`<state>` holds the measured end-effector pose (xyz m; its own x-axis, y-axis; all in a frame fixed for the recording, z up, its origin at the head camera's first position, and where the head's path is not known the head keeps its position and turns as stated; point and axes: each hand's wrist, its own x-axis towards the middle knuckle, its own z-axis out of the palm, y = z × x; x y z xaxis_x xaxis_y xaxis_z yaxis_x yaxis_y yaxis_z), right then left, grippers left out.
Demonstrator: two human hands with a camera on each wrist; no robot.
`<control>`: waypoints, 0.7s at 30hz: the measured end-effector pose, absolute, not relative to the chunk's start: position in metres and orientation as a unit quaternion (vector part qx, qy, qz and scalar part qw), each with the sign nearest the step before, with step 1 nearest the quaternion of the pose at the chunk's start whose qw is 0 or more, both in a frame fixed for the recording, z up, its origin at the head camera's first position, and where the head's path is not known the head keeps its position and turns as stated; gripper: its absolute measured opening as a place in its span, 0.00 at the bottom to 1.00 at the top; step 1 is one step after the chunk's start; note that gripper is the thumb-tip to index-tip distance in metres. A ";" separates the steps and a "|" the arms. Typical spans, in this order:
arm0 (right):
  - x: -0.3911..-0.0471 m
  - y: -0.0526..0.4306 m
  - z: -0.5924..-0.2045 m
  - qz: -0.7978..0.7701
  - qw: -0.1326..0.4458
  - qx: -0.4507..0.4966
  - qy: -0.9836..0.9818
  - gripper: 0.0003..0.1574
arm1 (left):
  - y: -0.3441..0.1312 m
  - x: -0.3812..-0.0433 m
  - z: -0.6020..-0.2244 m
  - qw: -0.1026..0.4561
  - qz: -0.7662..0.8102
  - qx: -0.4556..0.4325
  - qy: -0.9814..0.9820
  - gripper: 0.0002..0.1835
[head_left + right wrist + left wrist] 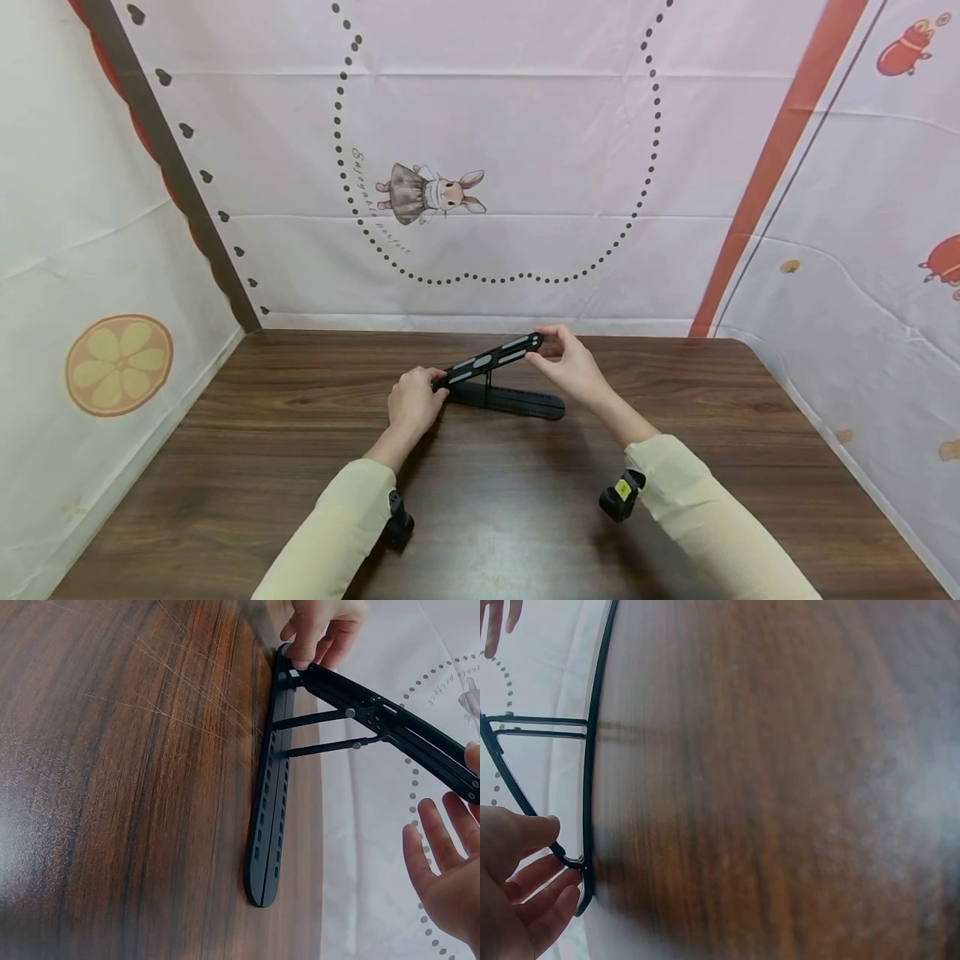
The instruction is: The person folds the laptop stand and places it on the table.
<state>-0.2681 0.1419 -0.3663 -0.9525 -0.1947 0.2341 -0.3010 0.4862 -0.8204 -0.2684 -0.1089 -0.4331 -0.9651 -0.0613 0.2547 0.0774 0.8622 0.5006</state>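
The stand (pixel 517 401) sits on the surface (pixel 487 517) between both hands, its upper bar (pixel 483 362) raised. The left hand (pixel 415 402) pinches the hinged end in a narrow grip; the right hand (pixel 572 367), partly cropped up close, seems to pinch the raised end, fingers parted.

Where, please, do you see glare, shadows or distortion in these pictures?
Head view: pale glare low-centre on the wooden table, dark shadows beside both sleeves; left wrist view: hazy brightness toward the right edge, black stand looks slightly bowed along its base; right wrist view: whitish sheen at the left edge.
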 end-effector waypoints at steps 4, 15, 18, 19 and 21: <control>-0.266 0.143 -0.367 0.485 0.060 0.157 -0.858 0.27 | -0.109 -0.269 -0.434 0.133 -0.261 -0.004 -0.956 0.14; -0.262 0.143 -0.362 0.487 0.062 0.159 -0.857 0.28 | -0.107 -0.270 -0.431 0.140 -0.256 -0.006 -0.957 0.12; -0.264 0.145 -0.366 0.485 0.064 0.159 -0.858 0.27 | -0.107 -0.273 -0.431 0.141 -0.256 -0.006 -0.956 0.12; -0.264 0.145 -0.366 0.484 0.063 0.158 -0.858 0.27 | -0.107 -0.274 -0.431 0.141 -0.257 -0.006 -0.956 0.12; -0.265 0.145 -0.366 0.482 0.064 0.159 -0.859 0.27 | -0.107 -0.275 -0.430 0.142 -0.256 -0.006 -0.956 0.12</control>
